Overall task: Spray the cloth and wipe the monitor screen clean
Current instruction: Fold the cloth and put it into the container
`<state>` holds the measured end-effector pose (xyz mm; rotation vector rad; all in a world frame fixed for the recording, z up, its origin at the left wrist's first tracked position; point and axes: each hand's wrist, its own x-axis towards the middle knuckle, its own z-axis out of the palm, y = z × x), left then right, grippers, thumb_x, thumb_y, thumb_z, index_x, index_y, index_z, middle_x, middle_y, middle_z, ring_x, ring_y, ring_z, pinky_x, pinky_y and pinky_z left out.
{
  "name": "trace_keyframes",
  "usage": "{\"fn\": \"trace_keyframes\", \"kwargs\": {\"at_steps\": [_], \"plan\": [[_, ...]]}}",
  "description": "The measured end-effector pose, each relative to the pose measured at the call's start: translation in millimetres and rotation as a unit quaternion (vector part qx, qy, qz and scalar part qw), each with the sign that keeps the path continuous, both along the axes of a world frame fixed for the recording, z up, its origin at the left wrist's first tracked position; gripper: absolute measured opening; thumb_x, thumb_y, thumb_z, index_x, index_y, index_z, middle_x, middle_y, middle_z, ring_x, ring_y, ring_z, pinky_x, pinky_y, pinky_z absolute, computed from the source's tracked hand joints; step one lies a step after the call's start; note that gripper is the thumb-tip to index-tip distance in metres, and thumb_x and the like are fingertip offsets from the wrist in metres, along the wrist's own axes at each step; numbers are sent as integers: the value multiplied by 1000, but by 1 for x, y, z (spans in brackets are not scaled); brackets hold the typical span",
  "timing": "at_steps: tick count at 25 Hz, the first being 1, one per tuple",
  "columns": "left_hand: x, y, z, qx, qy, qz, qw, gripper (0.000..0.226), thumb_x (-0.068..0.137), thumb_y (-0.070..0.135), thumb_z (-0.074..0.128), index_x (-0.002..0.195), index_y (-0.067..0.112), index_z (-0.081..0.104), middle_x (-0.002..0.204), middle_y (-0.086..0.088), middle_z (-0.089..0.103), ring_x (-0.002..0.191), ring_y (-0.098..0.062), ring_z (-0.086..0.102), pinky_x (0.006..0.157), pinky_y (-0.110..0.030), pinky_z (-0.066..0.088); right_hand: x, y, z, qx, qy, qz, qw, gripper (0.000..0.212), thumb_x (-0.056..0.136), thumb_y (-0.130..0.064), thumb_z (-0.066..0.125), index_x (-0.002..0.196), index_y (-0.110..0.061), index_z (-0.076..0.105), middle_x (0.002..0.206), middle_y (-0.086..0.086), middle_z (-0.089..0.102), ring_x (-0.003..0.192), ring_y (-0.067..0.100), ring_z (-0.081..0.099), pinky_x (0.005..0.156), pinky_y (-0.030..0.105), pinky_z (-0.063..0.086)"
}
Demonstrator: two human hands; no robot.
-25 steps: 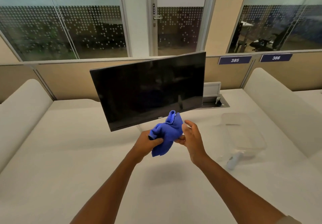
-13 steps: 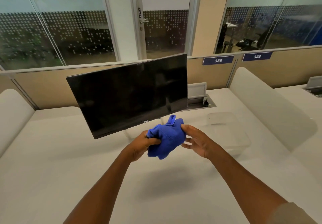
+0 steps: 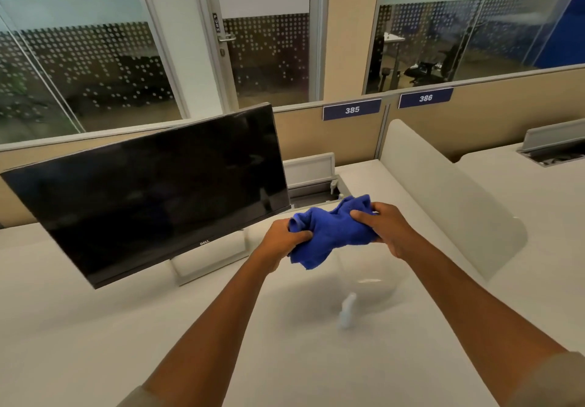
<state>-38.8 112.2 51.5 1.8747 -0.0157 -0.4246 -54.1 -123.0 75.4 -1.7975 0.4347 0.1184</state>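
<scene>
— Both hands are on the cloth point(image 3: 329, 232), are they not?

— Yes. The left hand point(image 3: 281, 238) has its fingers curled round the near left end, and the right hand point(image 3: 384, 227) pinches and grips the far right end. The blue cloth is bunched between them, held in the air over the surface point(image 3: 95, 327), just right of the monitor point(image 3: 152, 197).

— Where is the spray bottle point(image 3: 346, 310)?

— A pale, blurred shape lies on the surface below the hands, beside a clear container point(image 3: 392, 280); it is likely the bottle, though too smeared to be sure. Neither hand touches it.

— So how should the person handle this step?

— Judging from the crumpled cloth, it would be best opened and folded into a flat pad, so one even face meets the glass. One hand could then keep the pad while the other fetches the bottle. The mist belongs on the cloth, lightly, never on the dark screen, which tilts and may need steadying at its edge.

— Anything legible?

— The monitor's lower bezel carries a small logo that reads DELL. Two blue plates on the partition read 385 point(image 3: 352, 109) and 386 point(image 3: 425, 98). The glass door's point(image 3: 266, 58) plate by the handle seems to say PUSH.
</scene>
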Motion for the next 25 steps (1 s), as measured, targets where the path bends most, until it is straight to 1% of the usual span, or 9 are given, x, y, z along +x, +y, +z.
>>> {"fn": "trace_keyframes", "kwargs": {"at_steps": [6, 8, 10, 13, 16, 18, 20, 23, 25], "plan": [[44, -85, -11, 99, -13, 47, 994, 32, 85, 29, 70, 111, 16, 58, 100, -6, 64, 94, -25, 63, 82, -34, 52, 31, -53, -9, -105, 25, -24, 994, 53, 85, -29, 70, 129, -11, 47, 125, 13, 56, 106, 30, 58, 88, 44, 55], [55, -102, -16, 145, -36, 41, 988, 28, 84, 25, 69, 108, 11, 61, 99, -9, 66, 93, -27, 63, 84, -36, 53, 37, -61, -12, -167, 24, 1, 986, 55, 84, -29, 71, 130, -11, 46, 123, 11, 57, 103, 27, 58, 85, 38, 54], [62, -117, -21, 184, -57, 25, 981, 22, 83, 21, 67, 100, 7, 64, 94, -10, 67, 87, -27, 64, 78, -35, 53, 44, -63, -16, -251, 23, 25, 967, 54, 84, -29, 71, 128, -11, 47, 120, 10, 59, 100, 26, 58, 80, 31, 49], [68, -133, -29, 246, -70, -9, 967, 12, 84, 19, 64, 89, 9, 63, 82, -7, 63, 75, -22, 60, 62, -25, 43, 48, -57, -29, -360, 25, 51, 931, 41, 84, -26, 67, 118, -11, 51, 103, 10, 62, 100, 29, 59, 79, 34, 50], [70, -146, -38, 288, -48, -26, 956, 11, 84, 16, 65, 91, 8, 62, 81, -6, 61, 68, -19, 56, 61, -25, 42, 47, -47, -43, -433, 34, 56, 899, 18, 86, -20, 58, 101, -12, 51, 85, 6, 55, 101, 28, 55, 72, 34, 49], [68, -152, -43, 299, -33, -22, 954, 9, 85, 14, 64, 87, 9, 57, 81, -6, 59, 63, -16, 51, 60, -25, 41, 49, -41, -50, -453, 38, 73, 888, 12, 88, -17, 54, 99, -10, 52, 93, 9, 61, 96, 29, 58, 66, 32, 43], [67, -158, -48, 301, -28, -13, 953, 7, 87, 12, 60, 86, 11, 53, 83, -6, 58, 66, -17, 50, 61, -26, 40, 51, -37, -56, -459, 38, 83, 884, 16, 92, -15, 52, 105, -8, 54, 102, 11, 64, 94, 29, 61, 67, 32, 42], [65, -164, -54, 291, -17, -5, 956, 14, 91, 13, 57, 80, 11, 48, 78, 1, 51, 74, -17, 50, 65, -25, 39, 50, -35, -60, -429, 32, 58, 901, 19, 93, -12, 51, 111, -6, 53, 106, 13, 63, 94, 28, 61, 73, 32, 45], [60, -167, -53, 285, -29, 2, 958, 18, 93, 13, 55, 78, 14, 45, 78, 2, 50, 73, -13, 48, 62, -21, 36, 46, -36, -60, -407, 0, 19, 913, 17, 91, -8, 51, 107, -7, 55, 100, 12, 61, 90, 28, 61, 70, 32, 46]]}}
